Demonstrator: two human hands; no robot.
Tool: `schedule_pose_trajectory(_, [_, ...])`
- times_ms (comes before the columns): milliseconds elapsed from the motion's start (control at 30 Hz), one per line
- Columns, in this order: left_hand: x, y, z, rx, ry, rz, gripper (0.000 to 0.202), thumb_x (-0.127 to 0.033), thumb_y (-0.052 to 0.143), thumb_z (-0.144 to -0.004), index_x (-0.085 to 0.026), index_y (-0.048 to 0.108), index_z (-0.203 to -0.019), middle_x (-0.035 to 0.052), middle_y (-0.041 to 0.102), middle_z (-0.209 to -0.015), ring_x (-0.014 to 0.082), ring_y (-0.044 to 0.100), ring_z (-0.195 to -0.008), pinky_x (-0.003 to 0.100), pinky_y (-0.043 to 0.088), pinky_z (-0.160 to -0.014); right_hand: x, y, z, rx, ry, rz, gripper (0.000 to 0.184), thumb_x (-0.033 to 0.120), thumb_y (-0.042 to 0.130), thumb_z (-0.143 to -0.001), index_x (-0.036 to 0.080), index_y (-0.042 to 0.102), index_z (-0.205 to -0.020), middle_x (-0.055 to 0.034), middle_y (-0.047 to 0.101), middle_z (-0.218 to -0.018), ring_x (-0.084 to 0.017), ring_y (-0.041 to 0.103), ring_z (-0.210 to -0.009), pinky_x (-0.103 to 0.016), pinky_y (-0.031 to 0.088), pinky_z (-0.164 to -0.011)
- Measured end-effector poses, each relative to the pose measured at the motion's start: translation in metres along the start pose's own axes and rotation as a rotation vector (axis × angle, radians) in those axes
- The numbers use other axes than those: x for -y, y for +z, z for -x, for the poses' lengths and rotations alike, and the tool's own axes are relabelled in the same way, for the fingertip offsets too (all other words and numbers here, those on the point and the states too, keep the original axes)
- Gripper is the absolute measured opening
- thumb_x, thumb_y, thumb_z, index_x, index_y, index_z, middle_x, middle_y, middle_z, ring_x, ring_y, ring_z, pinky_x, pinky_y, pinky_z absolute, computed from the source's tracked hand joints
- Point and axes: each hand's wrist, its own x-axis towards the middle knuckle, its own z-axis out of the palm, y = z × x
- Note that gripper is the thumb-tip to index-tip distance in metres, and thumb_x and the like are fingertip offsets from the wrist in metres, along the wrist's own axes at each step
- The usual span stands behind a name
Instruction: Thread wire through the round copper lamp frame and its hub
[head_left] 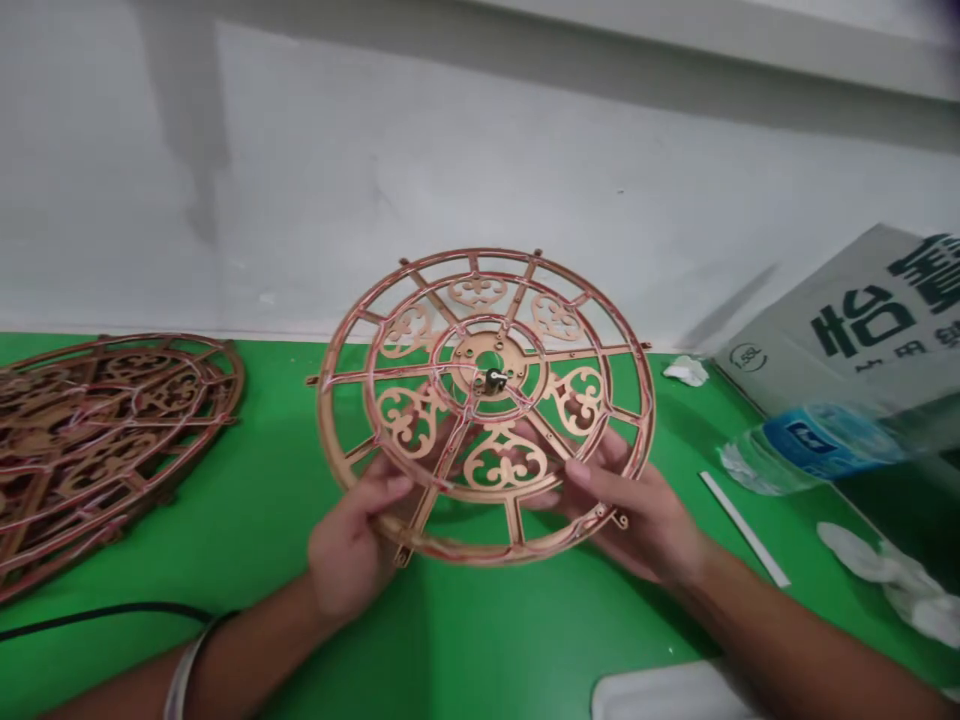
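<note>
Between my hands is a round, copper-coloured openwork frame with spokes, scroll ornaments and concentric rings. Thin reddish wire or tubing runs along its rings and spokes. A small black connector sits near its hub. My left hand grips the lower left rim, thumb on top. Opposite it, my right hand holds the lower right part, its thumb over a spoke and its fingers partly hidden underneath. The frame is raised above the green tabletop, its far side tilted up.
Similar round frames lie stacked at the left, with a black cable in front. On the right are a cardboard box, a plastic bottle, a white strip and crumpled tissue. A white tray-like object is at the front edge.
</note>
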Motion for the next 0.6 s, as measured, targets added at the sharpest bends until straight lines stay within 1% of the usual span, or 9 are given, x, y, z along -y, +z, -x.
schedule_pose_trajectory(67, [0.004,0.0,-0.007,-0.026,-0.018,0.019,0.035,-0.042,0.055,-0.079,-0.024,0.063,-0.108,0.0066,0.076,-0.109,0.023,0.075,-0.102,0.041,0.067,-0.09,0.001,-0.003,-0.003,-0.132,-0.076,0.027,0.052,0.03,0.07,-0.087,0.035,0.056,-0.137,-0.0041,0.065,-0.136,-0.026,0.067,-0.12,-0.054,0.052,-0.107])
schedule_pose_trajectory(167, [0.007,-0.003,-0.016,-0.134,0.073,-0.036,0.039,-0.052,0.057,-0.085,-0.029,0.056,-0.117,-0.0003,0.062,-0.137,0.0147,0.068,-0.116,0.028,0.066,-0.09,-0.001,-0.014,-0.007,-0.331,-0.274,0.264,0.053,0.033,0.072,-0.089,0.035,0.056,-0.14,-0.002,0.06,-0.144,-0.024,0.061,-0.129,-0.052,0.041,-0.119])
schedule_pose_trajectory(200, [0.006,-0.005,-0.017,-0.168,0.121,-0.078,0.039,-0.053,0.061,-0.085,-0.029,0.057,-0.115,-0.0025,0.063,-0.132,0.011,0.068,-0.111,0.022,0.064,-0.086,-0.004,-0.018,-0.008,-0.377,-0.321,0.351,0.053,0.035,0.072,-0.089,0.036,0.057,-0.14,-0.0012,0.059,-0.145,-0.024,0.059,-0.131,-0.052,0.037,-0.123])
schedule_pose_trajectory(267, [0.003,-0.008,-0.016,-0.182,0.198,-0.18,0.036,-0.051,0.072,-0.08,-0.026,0.06,-0.104,-0.0046,0.07,-0.1,0.0051,0.068,-0.085,0.012,0.059,-0.07,-0.013,-0.024,-0.006,-0.415,-0.35,0.441,0.051,0.037,0.072,-0.09,0.035,0.059,-0.139,-0.0005,0.059,-0.145,-0.023,0.056,-0.135,-0.05,0.03,-0.127])
schedule_pose_trajectory(333, [-0.004,-0.009,-0.012,-0.128,0.234,-0.275,0.037,-0.047,0.08,-0.074,-0.022,0.063,-0.095,-0.0066,0.064,-0.07,0.0033,0.059,-0.062,0.011,0.051,-0.058,-0.024,-0.024,-0.002,-0.413,-0.33,0.509,0.048,0.04,0.069,-0.091,0.033,0.06,-0.138,-0.0017,0.061,-0.143,-0.024,0.055,-0.136,-0.052,0.031,-0.126])
schedule_pose_trajectory(367, [-0.009,-0.008,-0.009,-0.09,0.258,-0.343,0.038,-0.045,0.083,-0.072,-0.021,0.063,-0.095,-0.0073,0.061,-0.064,0.0032,0.056,-0.057,0.012,0.048,-0.056,-0.029,-0.023,0.001,-0.397,-0.31,0.544,0.046,0.041,0.067,-0.093,0.033,0.062,-0.137,-0.0025,0.062,-0.142,-0.025,0.056,-0.135,-0.053,0.033,-0.124])
schedule_pose_trajectory(433, [-0.02,-0.005,-0.003,-0.027,0.335,-0.539,0.045,-0.044,0.083,-0.07,-0.022,0.062,-0.103,-0.0072,0.062,-0.065,0.004,0.056,-0.058,0.014,0.047,-0.056,-0.036,-0.019,0.008,-0.335,-0.3,0.631,0.039,0.038,0.063,-0.095,0.033,0.064,-0.134,-0.0028,0.063,-0.139,-0.025,0.057,-0.134,-0.054,0.037,-0.122])
schedule_pose_trajectory(500, [-0.032,0.0,0.001,0.019,0.414,-0.807,0.048,-0.052,0.078,-0.074,-0.022,0.061,-0.108,-0.0067,0.064,-0.069,0.0049,0.055,-0.056,0.018,0.045,-0.056,-0.04,-0.014,0.013,-0.23,-0.323,0.742,0.036,0.033,0.061,-0.097,0.035,0.066,-0.132,-0.0025,0.066,-0.136,-0.024,0.058,-0.133,-0.053,0.04,-0.12])
schedule_pose_trajectory(600, [-0.05,0.01,0.003,-0.002,0.512,-1.139,0.044,-0.063,0.065,-0.081,-0.021,0.062,-0.095,-0.0059,0.062,-0.065,0.0053,0.049,-0.05,0.022,0.038,-0.056,-0.041,-0.01,0.017,-0.122,-0.415,0.879,0.039,0.027,0.06,-0.097,0.038,0.064,-0.134,-0.002,0.068,-0.133,-0.024,0.061,-0.13,-0.052,0.044,-0.118])
